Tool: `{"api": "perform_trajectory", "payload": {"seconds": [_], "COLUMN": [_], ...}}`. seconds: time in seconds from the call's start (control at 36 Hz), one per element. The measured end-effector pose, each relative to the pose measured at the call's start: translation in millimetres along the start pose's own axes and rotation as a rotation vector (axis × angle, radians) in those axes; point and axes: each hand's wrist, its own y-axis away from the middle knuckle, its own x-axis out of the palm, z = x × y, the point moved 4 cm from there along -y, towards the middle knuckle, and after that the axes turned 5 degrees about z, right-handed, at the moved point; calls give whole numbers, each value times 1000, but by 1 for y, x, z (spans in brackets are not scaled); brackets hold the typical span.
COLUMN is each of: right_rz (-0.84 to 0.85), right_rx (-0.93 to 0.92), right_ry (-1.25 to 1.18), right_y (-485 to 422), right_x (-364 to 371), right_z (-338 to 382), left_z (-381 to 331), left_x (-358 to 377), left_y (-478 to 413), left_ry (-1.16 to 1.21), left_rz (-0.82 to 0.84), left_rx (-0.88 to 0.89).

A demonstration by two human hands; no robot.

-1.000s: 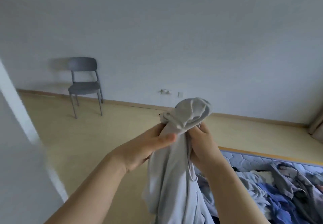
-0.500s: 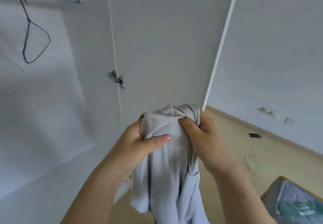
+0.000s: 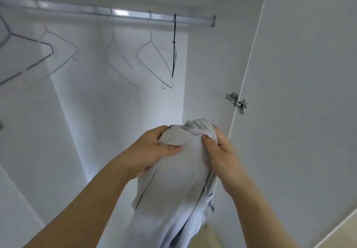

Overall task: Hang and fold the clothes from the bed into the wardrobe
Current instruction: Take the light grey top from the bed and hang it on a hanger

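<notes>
Wardrobe rail — wire hangers along it, black hanger rightmost

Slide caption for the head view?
A person's left hand and right hand grip a bunched grey garment in front of the open wardrobe, its rail hung with empty wire hangers.

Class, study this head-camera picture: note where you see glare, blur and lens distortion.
Head view: glare glints on the metal rail; the left hangers look soft and smeared; the wide lens bows the rail and tilts the door edge; the left hand, right hand and grey garment are sharpest.
</notes>
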Motion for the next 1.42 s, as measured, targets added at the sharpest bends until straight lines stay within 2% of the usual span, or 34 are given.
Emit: {"api": "perform_trajectory", "payload": {"seconds": [0.06,0.08,0.19,0.28,0.33,0.42,0.53,0.58,0.67,0.72,0.81,0.89,1.0,1.06,1.11,1.17,1.19,1.25,1.31,1.36,1.42], "right_rz": [48,67,96,87,145,264,313,255,223,305,487,470,268,249,261,265,269,291,290,273,266], "right_rx": [-13,-19,20,159,250,329,357,313,211,189,146,108,81,73,61,65,95,193,219,184,156], "right_ry": [-18,-28,-78,-92,-27,36,102,118,51,17,138,176,-116,-274,-375,-479,-550,-715,-780,-789,-774], "right_y": [-10,-14,-32,-50,-62,-78,-103,-118,-141,-152,-162,-173,-191,-195,-197,-199,-201,-205,-208,-209,-208], "right_x": [12,17,28,24,21,15,3,-4,-3,6,20,21,13,13,16,19,20,22,22,23,27], "right_z": [-1,-2,-9,-21,-31,-45,-58,-59,-52,-49,-45,-44,-42,-33,-25,-18,-16,-10,-1,9,15], "left_z": [3,4,7,0,-8,-16,-23,-25,-30,-35,-41,-44,-31,-19,-3,17,27,45,58,59,56], "left_x": [-26,-36,-60,-65,-67,-69,-76,-76,-63,-52,-40,-39,-42,-49,-59,-70,-71,-69,-64,-53,-48], "left_y": [-3,-4,-5,-14,-23,-40,-60,-72,-93,-106,-119,-118,-108,-105,-108,-114,-117,-123,-128,-129,-131], "left_ry": [-358,-447,-524,-656,-715,-677,-317,-167,-70,-18,18,3,0,121,197,28,-88,-171,-53,-44,-51], "left_rz": [-199,-283,-473,-559,-625,-704,-768,-726,-600,-522,-459,-435,-202,-151,-274,-434,-449,-383,-271,-124,-76], "left_rx": [30,54,151,241,289,316,273,264,258,271,297,318,216,147,98,13,-59,-218,-335,-364,-293]}}
